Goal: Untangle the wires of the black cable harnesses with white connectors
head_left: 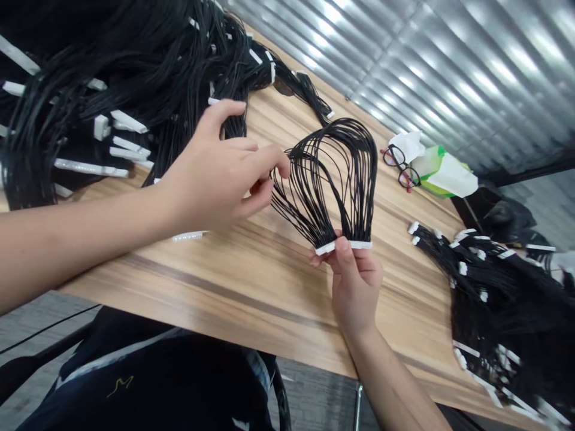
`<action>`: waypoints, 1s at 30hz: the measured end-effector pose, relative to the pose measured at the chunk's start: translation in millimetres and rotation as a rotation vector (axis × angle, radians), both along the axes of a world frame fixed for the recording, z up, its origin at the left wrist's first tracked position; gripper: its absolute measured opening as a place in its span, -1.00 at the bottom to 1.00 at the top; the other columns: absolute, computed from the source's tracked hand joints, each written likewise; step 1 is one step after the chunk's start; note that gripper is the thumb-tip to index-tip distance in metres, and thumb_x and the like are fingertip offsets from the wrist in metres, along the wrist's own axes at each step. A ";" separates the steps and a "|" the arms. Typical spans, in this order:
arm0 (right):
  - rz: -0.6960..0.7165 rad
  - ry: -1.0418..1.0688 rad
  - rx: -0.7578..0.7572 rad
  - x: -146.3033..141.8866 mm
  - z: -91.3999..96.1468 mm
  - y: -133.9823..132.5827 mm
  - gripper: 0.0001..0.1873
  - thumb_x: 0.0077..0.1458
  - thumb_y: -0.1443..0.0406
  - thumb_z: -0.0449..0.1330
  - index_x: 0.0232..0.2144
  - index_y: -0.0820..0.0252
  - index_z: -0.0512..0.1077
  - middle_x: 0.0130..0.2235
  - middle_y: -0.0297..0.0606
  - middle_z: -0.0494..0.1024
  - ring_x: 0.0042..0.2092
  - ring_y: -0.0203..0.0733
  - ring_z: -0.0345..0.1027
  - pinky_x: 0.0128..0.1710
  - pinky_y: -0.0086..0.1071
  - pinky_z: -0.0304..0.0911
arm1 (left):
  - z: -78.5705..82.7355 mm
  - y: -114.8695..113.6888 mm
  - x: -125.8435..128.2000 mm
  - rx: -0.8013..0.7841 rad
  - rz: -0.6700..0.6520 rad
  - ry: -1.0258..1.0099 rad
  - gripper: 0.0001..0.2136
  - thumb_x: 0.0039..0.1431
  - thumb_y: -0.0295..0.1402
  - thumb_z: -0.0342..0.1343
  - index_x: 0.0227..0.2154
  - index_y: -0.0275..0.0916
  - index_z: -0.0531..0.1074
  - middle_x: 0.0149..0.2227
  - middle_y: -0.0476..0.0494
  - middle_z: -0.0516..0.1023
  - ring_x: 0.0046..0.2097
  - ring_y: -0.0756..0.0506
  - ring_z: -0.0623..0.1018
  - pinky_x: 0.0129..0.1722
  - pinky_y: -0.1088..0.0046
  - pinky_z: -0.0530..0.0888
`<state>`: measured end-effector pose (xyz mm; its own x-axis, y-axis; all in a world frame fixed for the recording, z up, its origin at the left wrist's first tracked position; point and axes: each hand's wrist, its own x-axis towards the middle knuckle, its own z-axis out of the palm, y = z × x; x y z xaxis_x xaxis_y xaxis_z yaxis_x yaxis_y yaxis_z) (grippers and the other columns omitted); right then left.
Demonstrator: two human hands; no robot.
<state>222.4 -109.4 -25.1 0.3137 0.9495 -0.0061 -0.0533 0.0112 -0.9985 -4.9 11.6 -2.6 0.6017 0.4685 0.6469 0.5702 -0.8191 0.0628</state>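
My right hand point(354, 278) pinches the two white connectors point(344, 245) of a black wire harness point(335, 173), whose wires loop upward above the wooden table point(251, 281). My left hand point(224, 173) reaches across from the left, its fingertips pinched on the wires at the left side of the loop. Behind my left hand lies a big pile of black harnesses point(112, 78) with white connectors.
A second heap of black harnesses point(503, 299) covers the table's right end. Glasses point(401, 166) and a green and white packet with tissue point(442, 173) lie at the far edge. A corrugated metal wall point(449, 60) rises behind. The table's near edge is by my lap.
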 end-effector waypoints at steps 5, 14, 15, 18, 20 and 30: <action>0.051 -0.056 0.016 -7.3 -0.8 -3.0 -0.73 0.19 0.05 0.40 -0.33 0.11 0.62 -0.50 -0.37 0.64 -0.52 -0.21 0.50 -0.45 -0.27 0.50 | -6.9 7.0 2.6 -0.335 0.068 -0.153 -0.82 0.16 -0.44 0.10 -0.16 -0.15 0.40 -0.39 0.08 0.51 -0.41 0.03 0.46 -0.15 0.34 0.46; 0.107 -0.035 -0.020 -9.1 -2.5 -6.7 -0.69 0.19 0.01 0.40 -0.32 0.12 0.63 -0.50 -0.34 0.64 -0.52 -0.22 0.48 -0.43 -0.27 0.52 | -14.0 18.8 7.5 -0.804 0.000 -0.517 -0.86 0.17 -0.25 0.26 -0.38 -0.16 0.45 -0.49 0.06 0.55 -0.57 0.07 0.36 -0.58 0.51 0.23; 0.114 -0.024 -0.032 -8.5 -2.4 -6.5 -0.68 0.19 0.00 0.40 -0.31 0.13 0.63 -0.50 -0.35 0.64 -0.52 -0.23 0.48 -0.42 -0.27 0.52 | -14.7 18.8 9.0 -0.846 -0.012 -0.565 -0.80 0.19 -0.16 0.29 -0.38 -0.17 0.50 -0.47 0.03 0.58 -0.56 0.07 0.37 -0.58 0.50 0.26; 0.168 0.014 -0.089 -6.4 -1.2 -5.2 -0.66 0.19 -0.01 0.40 -0.31 0.13 0.63 -0.51 -0.35 0.64 -0.51 -0.23 0.49 -0.40 -0.28 0.53 | -18.1 18.4 11.2 -0.792 -0.085 -0.509 -0.65 0.25 0.04 0.26 -0.42 -0.13 0.62 -0.46 -0.02 0.63 -0.48 0.00 0.46 -0.43 0.40 0.43; 0.219 0.045 -0.130 -5.4 0.4 -4.3 -0.65 0.16 -0.03 0.42 -0.33 0.13 0.64 -0.52 -0.35 0.63 -0.51 -0.23 0.49 -0.40 -0.29 0.54 | -19.8 18.4 10.0 -0.608 -0.117 -0.393 -0.67 0.32 0.04 0.20 -0.38 -0.04 0.68 -0.42 -0.03 0.66 -0.34 -0.07 0.55 -0.19 0.28 0.49; 0.549 -0.021 -0.212 1.0 14.7 -4.2 -0.62 0.27 0.02 0.36 -0.47 0.12 0.65 -0.52 -0.29 0.68 -0.47 -0.23 0.55 -0.36 -0.34 0.54 | -16.0 36.1 -0.7 -0.385 -0.218 -0.152 -0.68 0.40 -0.02 0.03 -0.15 0.11 0.70 -0.14 -0.10 0.73 0.02 -0.24 0.63 0.25 0.08 0.36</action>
